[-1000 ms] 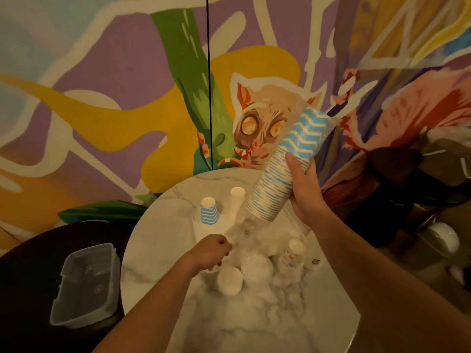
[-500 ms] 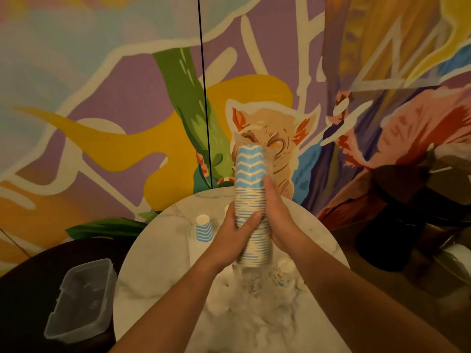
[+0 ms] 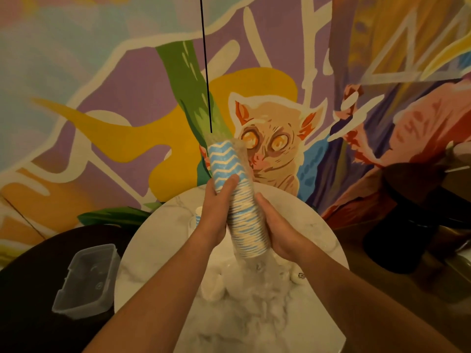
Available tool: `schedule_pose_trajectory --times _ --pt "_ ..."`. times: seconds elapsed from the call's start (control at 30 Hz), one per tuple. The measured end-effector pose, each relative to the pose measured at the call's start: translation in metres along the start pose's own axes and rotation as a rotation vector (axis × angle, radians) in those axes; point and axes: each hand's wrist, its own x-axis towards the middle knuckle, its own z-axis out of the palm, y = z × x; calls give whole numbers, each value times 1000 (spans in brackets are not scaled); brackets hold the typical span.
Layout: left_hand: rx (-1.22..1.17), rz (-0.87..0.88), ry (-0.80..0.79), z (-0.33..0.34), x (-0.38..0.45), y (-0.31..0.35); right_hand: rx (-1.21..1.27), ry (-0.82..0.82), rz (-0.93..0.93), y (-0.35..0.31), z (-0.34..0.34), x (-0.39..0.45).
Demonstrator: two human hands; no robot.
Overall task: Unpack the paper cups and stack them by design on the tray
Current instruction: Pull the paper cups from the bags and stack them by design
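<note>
A tall sleeve of nested paper cups with blue zigzag print stands almost upright above the table, mouths down, still inside clear plastic wrap whose loose end trails below it. My left hand grips the upper part of the stack, thumb across its front. My right hand holds the lower part from the right side. A small blue-striped cup peeks out behind my left hand. Pale cups lie under the wrap on the table. The tray is hidden.
The round marble table sits under my arms. A clear plastic container rests on a dark surface at the left. A dark round object stands at the right. A painted mural wall is close behind the table.
My left hand rose from the table and took hold of the stack. The stack swung from tilted right to nearly upright at centre, and my left hand has slid higher on it.
</note>
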Motion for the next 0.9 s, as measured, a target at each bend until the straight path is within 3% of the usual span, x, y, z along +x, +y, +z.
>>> schedule_pose_trajectory --times 0.13,0.23,0.47,0.67,0.9 --pt "59 60 38 -1 7 8 -69 -101 143 17 -6 -12" --pt "100 76 32 -1 8 14 -12 -145 124 30 -10 -15" --pt "107 69 2 -2 15 27 167 -66 95 27 17 -23" --pt "83 143 -84 -12 23 38 144 -33 153 25 26 -21" --pt "123 208 -1 -24 36 50 165 -88 139 28 32 -19"
